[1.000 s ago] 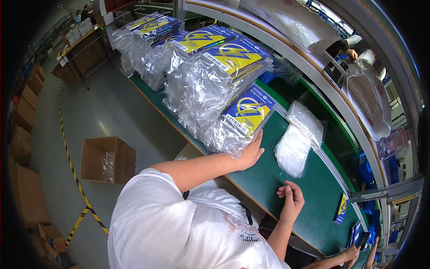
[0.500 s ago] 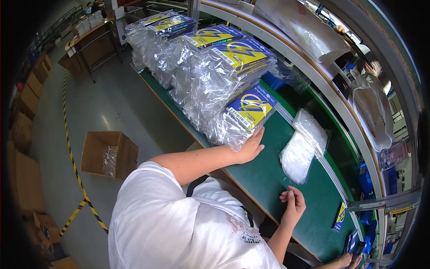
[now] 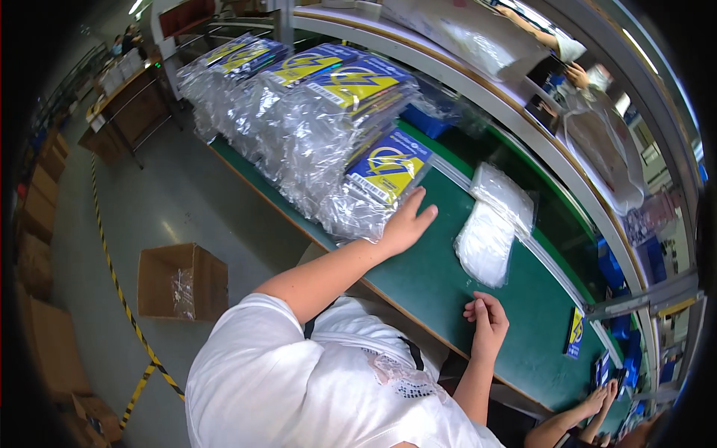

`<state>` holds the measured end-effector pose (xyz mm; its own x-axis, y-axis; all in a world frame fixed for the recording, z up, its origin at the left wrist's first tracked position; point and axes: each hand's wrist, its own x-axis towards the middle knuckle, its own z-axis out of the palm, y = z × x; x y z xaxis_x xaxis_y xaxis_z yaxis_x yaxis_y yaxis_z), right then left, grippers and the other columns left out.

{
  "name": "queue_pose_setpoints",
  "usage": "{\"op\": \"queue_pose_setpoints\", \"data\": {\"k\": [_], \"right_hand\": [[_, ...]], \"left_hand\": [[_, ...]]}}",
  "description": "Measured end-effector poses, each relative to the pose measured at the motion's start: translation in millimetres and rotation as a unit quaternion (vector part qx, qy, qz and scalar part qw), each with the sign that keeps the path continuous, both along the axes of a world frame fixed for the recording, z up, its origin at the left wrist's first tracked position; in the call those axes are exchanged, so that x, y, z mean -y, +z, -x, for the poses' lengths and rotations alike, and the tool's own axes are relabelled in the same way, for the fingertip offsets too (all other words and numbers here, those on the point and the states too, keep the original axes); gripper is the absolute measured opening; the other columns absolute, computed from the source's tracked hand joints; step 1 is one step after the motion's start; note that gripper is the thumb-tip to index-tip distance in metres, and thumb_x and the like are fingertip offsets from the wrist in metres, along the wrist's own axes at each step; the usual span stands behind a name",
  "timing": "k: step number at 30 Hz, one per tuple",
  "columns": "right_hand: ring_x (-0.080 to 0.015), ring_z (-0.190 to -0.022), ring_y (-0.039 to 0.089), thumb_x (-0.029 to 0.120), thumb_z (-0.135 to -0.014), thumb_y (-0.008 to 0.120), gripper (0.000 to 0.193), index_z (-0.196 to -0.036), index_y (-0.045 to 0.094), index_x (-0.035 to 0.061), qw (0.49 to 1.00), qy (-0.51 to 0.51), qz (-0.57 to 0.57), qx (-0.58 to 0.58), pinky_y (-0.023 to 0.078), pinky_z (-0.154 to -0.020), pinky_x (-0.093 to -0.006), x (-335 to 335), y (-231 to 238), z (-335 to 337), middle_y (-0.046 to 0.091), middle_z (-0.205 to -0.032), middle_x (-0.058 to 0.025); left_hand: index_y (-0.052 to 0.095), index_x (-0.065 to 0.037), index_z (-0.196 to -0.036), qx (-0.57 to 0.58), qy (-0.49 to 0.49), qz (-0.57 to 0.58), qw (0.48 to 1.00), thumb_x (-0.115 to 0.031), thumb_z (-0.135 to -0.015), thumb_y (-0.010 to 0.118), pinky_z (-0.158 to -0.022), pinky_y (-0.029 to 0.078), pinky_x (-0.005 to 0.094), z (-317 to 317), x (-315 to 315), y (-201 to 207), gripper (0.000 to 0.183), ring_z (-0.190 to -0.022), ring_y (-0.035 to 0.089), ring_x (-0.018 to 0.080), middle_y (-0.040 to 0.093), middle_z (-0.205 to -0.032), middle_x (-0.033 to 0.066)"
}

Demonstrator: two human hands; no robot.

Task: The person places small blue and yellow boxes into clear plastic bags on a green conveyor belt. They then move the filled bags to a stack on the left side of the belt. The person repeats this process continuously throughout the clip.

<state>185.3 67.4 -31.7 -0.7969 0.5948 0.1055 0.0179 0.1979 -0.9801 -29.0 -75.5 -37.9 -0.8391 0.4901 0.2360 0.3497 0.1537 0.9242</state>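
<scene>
My left hand rests at the near edge of a blue and yellow flat packet in a clear plastic bag, at the front end of the stacks. Its visible fingers are stretched and apart, touching the bag's loose plastic; part of the hand's underside is hidden. Above the green table, my right hand hovers with its fingers loosely curled and nothing visible in them. Beyond it lies a pile of clear empty bags. Stacks of similar bagged packets lean along the left part of the table.
A metal-framed shelf runs along the table's far side. On the floor at left stands an open cardboard box with plastic scraps. A single blue and yellow packet lies at right, close to another person's hands holding something dark.
My left hand has slid up along the bagged packet's edge, its thumb and fingers now more spread. The right hand stays curled over the table. The view has shifted slightly.
</scene>
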Motion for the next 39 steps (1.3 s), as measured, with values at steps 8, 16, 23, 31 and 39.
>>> {"op": "queue_pose_setpoints", "data": {"k": [8, 16, 23, 31, 39], "right_hand": [[-0.0099, -0.068, 0.058, 0.006, -0.090, 0.053, 0.016, -0.099, 0.063, -0.0011, 1.000, -0.016, 0.015, -0.007, 0.046, -0.062, -0.0216, 1.3, -4.2, -4.2, 0.062, -0.078, -0.0053], [-0.0101, -0.067, 0.059, 0.008, -0.090, 0.054, 0.016, -0.098, 0.063, -0.0017, 0.995, -0.040, 0.064, -0.057, 0.048, -0.062, -0.0218, -7.4, 3.9, -7.7, 0.063, -0.077, -0.0060], [-0.0165, -0.081, 0.061, 0.014, -0.085, 0.060, 0.018, -0.094, 0.064, -0.0019, 0.898, -0.352, -0.243, -0.102, 0.047, -0.072, -0.0276, -155.7, 32.5, -45.0, 0.065, -0.085, -0.0089], [-0.0292, -0.111, 0.053, 0.025, -0.082, 0.060, 0.056, -0.131, 0.044, 0.0037, 0.777, -0.410, -0.381, 0.289, 0.034, -0.100, -0.0448, -225.7, -18.6, -68.4, 0.059, -0.115, -0.0148], [-0.0263, -0.071, 0.059, 0.032, -0.077, 0.069, 0.045, -0.111, 0.060, 0.0039, 0.826, -0.389, -0.385, 0.133, 0.040, -0.088, -0.0426, -114.4, -11.0, -75.8, 0.060, -0.071, -0.0102]], "left_hand": [[0.040, 0.011, -0.125, 0.439, -0.124, -0.432, 0.778, -0.049, -0.095, 0.035, -0.107, 0.031, 0.0446, 15.7, -16.6, 31.6, 0.066, -0.122, 0.044, 0.0325, 0.048, -0.126, 0.0236], [0.041, 0.011, -0.121, 0.562, -0.178, -0.536, 0.605, -0.036, -0.095, 0.044, -0.108, 0.031, 0.0483, 16.4, -5.6, 54.1, 0.053, -0.122, 0.042, 0.0346, 0.050, -0.119, 0.0220], [0.052, 0.003, -0.112, 0.301, -0.220, -0.232, 0.898, -0.020, -0.094, 0.052, -0.092, 0.046, 0.0349, -37.7, -16.9, 43.3, 0.030, -0.102, 0.057, 0.0211, 0.058, -0.106, 0.0132], [0.059, -0.002, -0.105, -0.324, -0.188, 0.067, 0.925, -0.004, -0.076, 0.063, -0.100, 0.033, 0.0418, -49.6, -49.3, 34.2, 0.029, -0.117, 0.045, 0.0311, 0.050, -0.120, 0.0117], [0.069, -0.007, -0.091, -0.339, -0.240, 0.203, 0.887, -0.004, -0.073, 0.064, -0.091, 0.036, 0.0384, -26.3, -54.7, 38.6, 0.019, -0.100, 0.055, 0.0226, 0.063, -0.101, 0.0041]]}}
